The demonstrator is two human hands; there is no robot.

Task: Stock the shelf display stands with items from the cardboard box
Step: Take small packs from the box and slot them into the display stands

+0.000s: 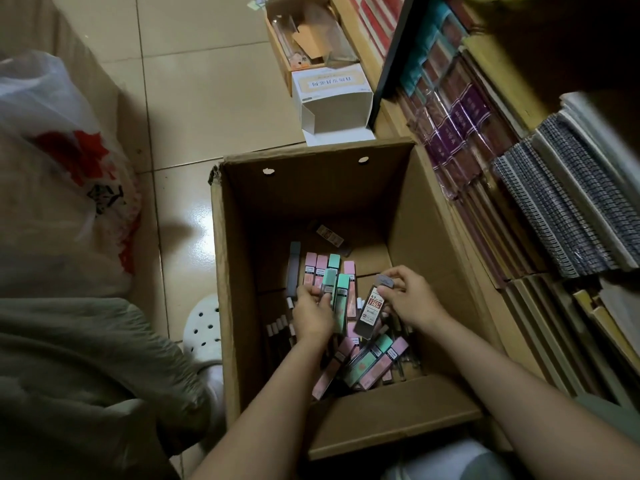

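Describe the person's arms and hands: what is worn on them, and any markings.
Both forearms are bare with no sleeves in view. The left hand and right hand wear no gloves, and no rings, watch or bracelet show. No markings are visible in the dim light.

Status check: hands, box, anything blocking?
Both hands down in the cardboard box. Left hand grips green-capped cases; right hand pinches a grey-capped case. More cases loose on the bottom. Nothing blocking.
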